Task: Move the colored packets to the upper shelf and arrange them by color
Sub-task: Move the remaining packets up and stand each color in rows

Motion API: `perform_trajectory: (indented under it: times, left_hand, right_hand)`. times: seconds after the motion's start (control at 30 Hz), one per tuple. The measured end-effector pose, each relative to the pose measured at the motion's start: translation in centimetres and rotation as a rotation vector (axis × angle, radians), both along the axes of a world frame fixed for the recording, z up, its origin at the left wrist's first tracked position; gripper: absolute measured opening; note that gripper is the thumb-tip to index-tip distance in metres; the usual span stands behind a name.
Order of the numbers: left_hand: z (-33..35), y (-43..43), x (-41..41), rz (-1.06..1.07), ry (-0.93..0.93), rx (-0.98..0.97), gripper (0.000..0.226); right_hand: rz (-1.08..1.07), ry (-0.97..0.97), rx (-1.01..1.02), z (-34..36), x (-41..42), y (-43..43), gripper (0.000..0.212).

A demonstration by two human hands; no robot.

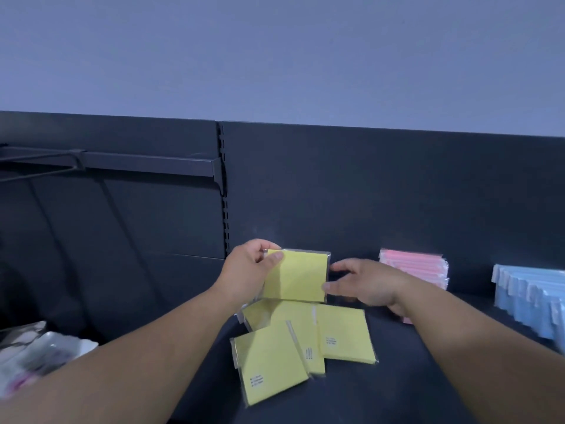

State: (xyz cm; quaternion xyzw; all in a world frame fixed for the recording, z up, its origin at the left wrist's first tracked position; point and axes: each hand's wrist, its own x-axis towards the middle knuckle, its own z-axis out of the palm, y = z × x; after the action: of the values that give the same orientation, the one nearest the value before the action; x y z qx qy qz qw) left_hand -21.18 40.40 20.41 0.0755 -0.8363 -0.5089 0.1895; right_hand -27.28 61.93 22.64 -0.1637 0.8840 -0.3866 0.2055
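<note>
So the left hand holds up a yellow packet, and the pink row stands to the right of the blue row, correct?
Not quite. The head view shows the pink row standing to the left of the blue row, not the right. The left hand does hold up a yellow packet.

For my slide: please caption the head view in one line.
Left hand grips a yellow packet, right hand touches its edge; loose yellow packets below, pink packets and blue packets at right.
</note>
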Motion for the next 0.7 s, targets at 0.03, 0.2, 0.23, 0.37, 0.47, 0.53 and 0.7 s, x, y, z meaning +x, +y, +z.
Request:
perform_trajectory:
  times: [0.03,0.2,0.23,0.37,0.47,0.53,0.7]
  left_hand:
    - [0.0,0.0,0.1,-0.029,-0.021,0.003,0.007]
    - [-0.2,-1.1,1.0,-0.102,-0.211,-0.106,0.034]
    - [-0.1,-1.5,1.3,-0.104,-0.268,-0.181,0.039]
    - [0.1,-2.8,2.0,-0.163,-0.61,-0.486,0.046]
    - [-0.3,-3.1,2.0,-0.166,-0.664,-0.502,0.042]
    - [-0.3,-3.3,2.0,-0.136,-0.607,-0.445,0.039]
    - [0.3,-3.5,1.9,-0.023,-0.377,-0.075,0.019]
  right_hand:
    - [-0.001,0.032,-0.058,-0.1,0.1,-0.5,0.024]
    - [-0.102,0.07,-0.254,-1.0,-0.6,-1.6,0.003]
    - [-0.13,0.072,-0.248,-1.1,-0.9,-1.5,0.004]
    - [-0.266,0.125,-0.241,-1.5,-2.0,-1.3,0.038]
    - [-0.207,0.172,-0.228,-1.7,-2.1,-1.4,0.068]
    - [-0.188,0.214,-0.229,-1.9,-2.3,-1.5,0.047]
    - [-0.343,0.204,-0.529,-1.2,-3.0,-0.9,0.006]
